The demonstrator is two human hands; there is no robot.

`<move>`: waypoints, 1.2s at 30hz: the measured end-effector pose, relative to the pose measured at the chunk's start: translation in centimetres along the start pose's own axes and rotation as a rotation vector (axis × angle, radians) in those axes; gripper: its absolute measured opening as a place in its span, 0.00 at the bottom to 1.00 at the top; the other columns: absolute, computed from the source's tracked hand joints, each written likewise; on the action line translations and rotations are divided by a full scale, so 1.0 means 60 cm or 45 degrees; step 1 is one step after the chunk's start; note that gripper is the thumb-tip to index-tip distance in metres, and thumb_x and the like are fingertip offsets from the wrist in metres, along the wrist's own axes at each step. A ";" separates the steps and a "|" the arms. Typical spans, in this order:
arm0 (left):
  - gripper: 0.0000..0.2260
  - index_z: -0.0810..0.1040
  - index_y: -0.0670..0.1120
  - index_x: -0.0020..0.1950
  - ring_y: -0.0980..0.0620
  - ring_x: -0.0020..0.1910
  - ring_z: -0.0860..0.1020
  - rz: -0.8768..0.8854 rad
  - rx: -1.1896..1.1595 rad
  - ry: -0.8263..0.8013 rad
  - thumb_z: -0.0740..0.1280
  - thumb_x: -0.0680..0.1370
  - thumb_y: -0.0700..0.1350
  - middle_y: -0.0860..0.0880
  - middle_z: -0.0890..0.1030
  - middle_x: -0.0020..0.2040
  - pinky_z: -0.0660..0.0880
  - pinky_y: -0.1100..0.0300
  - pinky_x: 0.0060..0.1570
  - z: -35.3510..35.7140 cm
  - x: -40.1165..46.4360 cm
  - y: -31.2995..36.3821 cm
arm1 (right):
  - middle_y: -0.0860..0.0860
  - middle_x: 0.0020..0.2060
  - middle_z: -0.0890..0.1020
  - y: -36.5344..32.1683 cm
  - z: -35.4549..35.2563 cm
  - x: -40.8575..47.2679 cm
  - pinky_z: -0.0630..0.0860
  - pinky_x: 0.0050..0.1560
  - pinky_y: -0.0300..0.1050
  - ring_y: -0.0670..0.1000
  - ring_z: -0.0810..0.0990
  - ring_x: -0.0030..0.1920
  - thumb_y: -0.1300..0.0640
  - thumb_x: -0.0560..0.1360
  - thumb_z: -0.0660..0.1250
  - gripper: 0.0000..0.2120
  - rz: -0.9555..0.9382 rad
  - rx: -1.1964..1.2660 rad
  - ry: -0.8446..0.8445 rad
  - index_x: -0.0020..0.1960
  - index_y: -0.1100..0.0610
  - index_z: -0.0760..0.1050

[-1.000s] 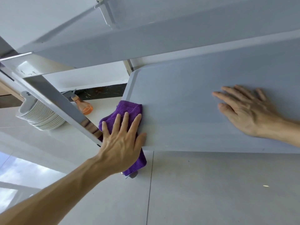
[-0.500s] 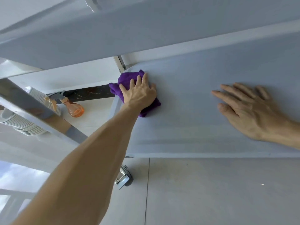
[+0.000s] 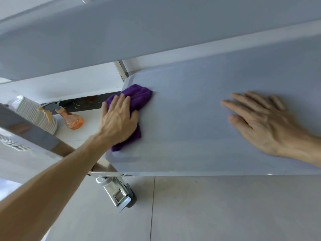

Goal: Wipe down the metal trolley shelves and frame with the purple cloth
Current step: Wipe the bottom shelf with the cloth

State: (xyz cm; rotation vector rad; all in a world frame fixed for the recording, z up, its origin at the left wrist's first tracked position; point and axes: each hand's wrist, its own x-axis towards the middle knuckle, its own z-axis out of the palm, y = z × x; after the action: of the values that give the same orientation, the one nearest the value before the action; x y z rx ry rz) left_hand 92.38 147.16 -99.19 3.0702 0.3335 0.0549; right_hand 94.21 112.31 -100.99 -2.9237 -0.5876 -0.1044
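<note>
The trolley's lower metal shelf [image 3: 199, 119] fills the middle and right of the head view, under an upper shelf [image 3: 139, 28]. A crumpled purple cloth [image 3: 139, 95] lies at the shelf's left edge. My left hand [image 3: 118, 119] presses flat on the cloth with fingers straight, covering its middle part. My right hand [image 3: 265, 120] rests palm down on the bare shelf to the right, fingers spread, holding nothing.
A shiny frame post [image 3: 34, 136] crosses the left side, and a caster wheel [image 3: 119, 193] stands on the tiled floor below the shelf corner. An orange spray bottle [image 3: 72, 119] and stacked white plates [image 3: 33, 112] sit left of the trolley.
My left hand slid the cloth from the shelf's near left corner to the far left corner, then back toward the middle of the left edge. My right hand stayed put.
</note>
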 end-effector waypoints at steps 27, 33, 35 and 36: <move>0.23 0.56 0.53 0.81 0.52 0.81 0.50 0.714 -0.210 -0.073 0.50 0.85 0.52 0.57 0.55 0.81 0.42 0.46 0.78 0.028 -0.062 0.188 | 0.44 0.79 0.57 0.002 0.000 0.004 0.54 0.75 0.61 0.50 0.54 0.79 0.40 0.81 0.42 0.26 0.040 -0.052 -0.072 0.78 0.40 0.56; 0.24 0.50 0.57 0.82 0.63 0.79 0.41 0.889 -0.244 -0.286 0.47 0.85 0.57 0.63 0.49 0.80 0.33 0.57 0.77 -0.005 -0.172 0.167 | 0.41 0.80 0.53 0.004 -0.006 0.005 0.50 0.76 0.59 0.47 0.50 0.80 0.42 0.83 0.48 0.24 0.051 0.006 -0.129 0.78 0.38 0.54; 0.24 0.54 0.57 0.81 0.67 0.78 0.44 0.851 -0.428 -0.383 0.47 0.84 0.59 0.64 0.53 0.80 0.35 0.66 0.75 -0.023 -0.175 0.164 | 0.41 0.80 0.53 0.008 -0.014 0.011 0.50 0.77 0.57 0.47 0.50 0.80 0.43 0.83 0.51 0.23 0.054 0.059 -0.181 0.78 0.38 0.55; 0.23 0.58 0.56 0.80 0.68 0.77 0.48 0.786 -0.572 -0.387 0.49 0.85 0.58 0.64 0.57 0.79 0.40 0.70 0.74 -0.033 -0.170 0.161 | 0.42 0.80 0.55 0.009 -0.020 0.016 0.50 0.77 0.57 0.47 0.51 0.79 0.43 0.83 0.53 0.23 0.050 0.082 -0.206 0.77 0.39 0.57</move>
State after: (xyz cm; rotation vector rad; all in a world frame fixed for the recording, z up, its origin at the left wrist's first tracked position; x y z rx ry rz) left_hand 84.40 135.61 -97.00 2.5576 -0.5628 -0.2695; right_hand 95.25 111.96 -99.78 -2.8970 -0.5451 0.1546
